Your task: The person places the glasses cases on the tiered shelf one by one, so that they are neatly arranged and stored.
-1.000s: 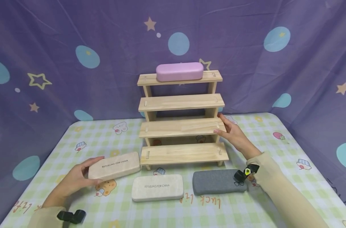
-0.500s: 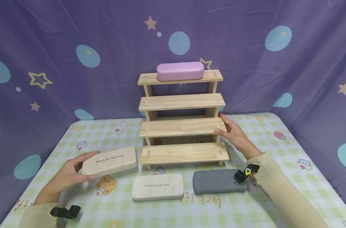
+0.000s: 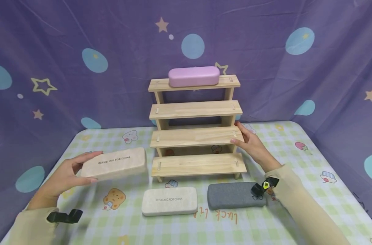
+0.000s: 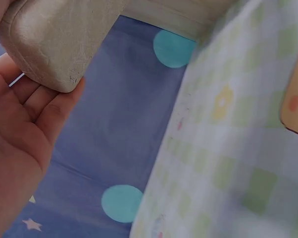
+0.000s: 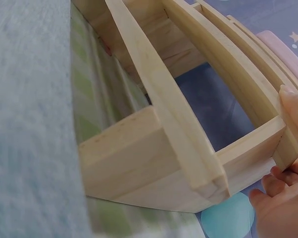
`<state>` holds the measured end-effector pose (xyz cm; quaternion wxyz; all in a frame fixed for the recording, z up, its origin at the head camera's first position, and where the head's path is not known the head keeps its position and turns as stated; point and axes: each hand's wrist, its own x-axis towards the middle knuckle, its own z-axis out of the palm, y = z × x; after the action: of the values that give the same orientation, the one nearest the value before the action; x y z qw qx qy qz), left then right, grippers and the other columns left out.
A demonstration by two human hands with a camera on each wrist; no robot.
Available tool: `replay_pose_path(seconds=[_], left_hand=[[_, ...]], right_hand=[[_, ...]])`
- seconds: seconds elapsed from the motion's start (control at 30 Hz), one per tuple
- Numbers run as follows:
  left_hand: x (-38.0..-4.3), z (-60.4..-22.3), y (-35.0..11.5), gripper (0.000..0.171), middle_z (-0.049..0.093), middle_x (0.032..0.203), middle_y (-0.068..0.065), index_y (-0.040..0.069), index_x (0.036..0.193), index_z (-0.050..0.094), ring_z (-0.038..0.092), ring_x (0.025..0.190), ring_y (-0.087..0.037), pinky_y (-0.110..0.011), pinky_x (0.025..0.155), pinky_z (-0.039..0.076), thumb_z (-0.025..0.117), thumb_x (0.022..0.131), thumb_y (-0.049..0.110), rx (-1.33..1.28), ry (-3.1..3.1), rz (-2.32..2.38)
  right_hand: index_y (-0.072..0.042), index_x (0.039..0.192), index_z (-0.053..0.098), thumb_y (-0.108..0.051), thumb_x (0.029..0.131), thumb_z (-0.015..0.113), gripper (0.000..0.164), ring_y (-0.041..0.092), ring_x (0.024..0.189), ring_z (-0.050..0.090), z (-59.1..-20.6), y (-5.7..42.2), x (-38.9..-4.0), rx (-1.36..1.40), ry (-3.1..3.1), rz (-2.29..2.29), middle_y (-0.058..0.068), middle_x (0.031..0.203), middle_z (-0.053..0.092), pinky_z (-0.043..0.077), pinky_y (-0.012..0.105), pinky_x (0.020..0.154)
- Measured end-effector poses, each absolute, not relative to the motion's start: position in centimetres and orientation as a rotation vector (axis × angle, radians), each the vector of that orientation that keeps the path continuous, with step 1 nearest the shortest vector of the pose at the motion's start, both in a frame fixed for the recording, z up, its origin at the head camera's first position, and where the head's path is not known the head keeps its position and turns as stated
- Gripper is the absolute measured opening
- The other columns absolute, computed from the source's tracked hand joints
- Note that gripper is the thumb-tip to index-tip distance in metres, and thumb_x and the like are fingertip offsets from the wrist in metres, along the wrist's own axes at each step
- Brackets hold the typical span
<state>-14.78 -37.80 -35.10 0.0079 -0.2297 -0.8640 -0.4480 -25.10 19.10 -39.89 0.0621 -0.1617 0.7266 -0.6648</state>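
My left hand (image 3: pixel 64 175) grips a beige glasses case (image 3: pixel 115 164) by its left end, thumb along the near side, and holds it above the table left of the shelf. The left wrist view shows the case's end (image 4: pixel 55 44) against the fingers. My right hand (image 3: pixel 254 148) holds the right end of a wooden four-step shelf (image 3: pixel 196 136) at its second step from the bottom, thumb on the board. In the right wrist view, fingers (image 5: pixel 275 186) curl about that board's end. A pink glasses case (image 3: pixel 193 76) sits on the top step.
A second, paler glasses case (image 3: pixel 169 207) lies on the checked tablecloth (image 3: pixel 97 221) in front of the shelf. To its right is a grey glasses case (image 3: pixel 235 195), partly behind the right wrist camera. A purple curtain (image 3: pixel 250 27) hangs behind the table.
My left hand has lifted the beige glasses case and drawn it to the left, away from the bottom step. The right hand has stayed on the shelf.
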Motion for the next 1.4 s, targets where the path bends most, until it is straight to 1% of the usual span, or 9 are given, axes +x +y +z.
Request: replay_pose_path(seconds=[0.2,0.33,0.53,0.7,0.87,0.97,1.1,1.3,1.4], left_hand=[[-15.1,-33.1,-37.2,0.076,0.051,0.128,0.008,-0.004,0.137,0.044,0.057,0.086,-0.008,-0.024,0.062,0.05,0.072,0.068,-0.016,-0.773,-2.692,-1.329],[-15.7,-32.0,-36.5,0.076,0.053,0.126,0.006,-0.003,0.137,0.045,0.057,0.086,-0.009,-0.023,0.062,0.049,0.073,0.067,-0.017,-0.798,-2.674,-1.31],[-17.2,-30.7,-34.7,0.076,0.055,0.121,0.003,-0.003,0.135,0.047,0.058,0.086,-0.01,-0.02,0.067,0.048,0.074,0.065,-0.016,-0.88,-2.634,-1.317],[-18.6,-29.8,-33.1,0.077,0.058,0.119,0.006,-0.001,0.135,0.049,0.058,0.086,-0.009,-0.018,0.068,0.048,0.077,0.064,-0.013,-0.876,-2.63,-1.278],[-20.0,-29.1,-31.2,0.075,0.057,0.119,0.011,0.004,0.137,0.049,0.057,0.087,-0.01,-0.02,0.066,0.049,0.077,0.069,-0.009,-0.814,-2.638,-1.341],[-20.8,-29.0,-30.2,0.074,0.057,0.119,0.01,0.003,0.137,0.048,0.057,0.088,-0.011,-0.021,0.067,0.05,0.075,0.07,-0.01,-0.831,-2.621,-1.396],[-21.9,-28.6,-29.2,0.072,0.059,0.116,0.012,0.001,0.136,0.049,0.059,0.087,-0.01,-0.02,0.067,0.05,0.076,0.069,-0.009,-0.869,-2.606,-1.397],[-23.3,-28.1,-27.3,0.071,0.061,0.113,0.011,-0.002,0.133,0.051,0.059,0.084,-0.011,-0.021,0.066,0.051,0.077,0.067,-0.01,-0.905,-2.554,-1.439],[-23.7,-27.9,-26.3,0.072,0.062,0.109,0.008,0.0,0.133,0.052,0.059,0.079,-0.012,-0.024,0.055,0.05,0.078,0.067,-0.01,-0.897,-2.546,-1.448]], right_hand=[[-0.004,0.15,0.003,-0.005,0.093,0.057,0.078,0.023,0.143,0.009,-39.9,19.1,-25.1,-0.481,2.211,-2.003,0.009,0.157,0.005,0.018,0.033,0.112],[-0.003,0.15,0.003,-0.005,0.093,0.056,0.078,0.022,0.143,0.008,-40.0,19.0,-25.1,-0.486,2.205,-2.007,0.009,0.157,0.004,0.016,0.033,0.113],[-0.003,0.15,0.004,-0.007,0.093,0.058,0.079,0.023,0.143,0.008,-40.1,19.1,-25.1,-0.484,2.219,-2.0,0.01,0.157,0.005,0.019,0.029,0.111],[-0.004,0.15,0.003,-0.01,0.093,0.059,0.08,0.022,0.143,0.008,-40.1,19.0,-25.2,-0.472,2.218,-1.987,0.009,0.158,0.004,0.02,0.029,0.111],[-0.004,0.15,0.004,-0.008,0.093,0.058,0.079,0.022,0.143,0.009,-40.1,19.0,-25.2,-0.472,2.217,-1.999,0.009,0.158,0.005,0.02,0.028,0.111],[-0.003,0.15,0.004,-0.006,0.093,0.057,0.078,0.023,0.143,0.01,-40.2,18.9,-25.1,-0.474,2.199,-2.018,0.009,0.157,0.006,0.019,0.029,0.112],[-0.004,0.15,0.004,-0.006,0.093,0.057,0.078,0.022,0.143,0.009,-40.1,18.9,-25.0,-0.467,2.194,-2.019,0.009,0.157,0.007,0.017,0.033,0.113],[-0.004,0.15,0.005,-0.006,0.093,0.057,0.077,0.022,0.143,0.011,-39.9,18.9,-24.9,-0.469,2.229,-2.002,0.008,0.157,0.008,0.017,0.034,0.112],[-0.004,0.15,0.006,-0.007,0.093,0.057,0.077,0.023,0.142,0.012,-39.9,18.9,-24.9,-0.476,2.235,-2.002,0.009,0.157,0.009,0.019,0.031,0.112]])
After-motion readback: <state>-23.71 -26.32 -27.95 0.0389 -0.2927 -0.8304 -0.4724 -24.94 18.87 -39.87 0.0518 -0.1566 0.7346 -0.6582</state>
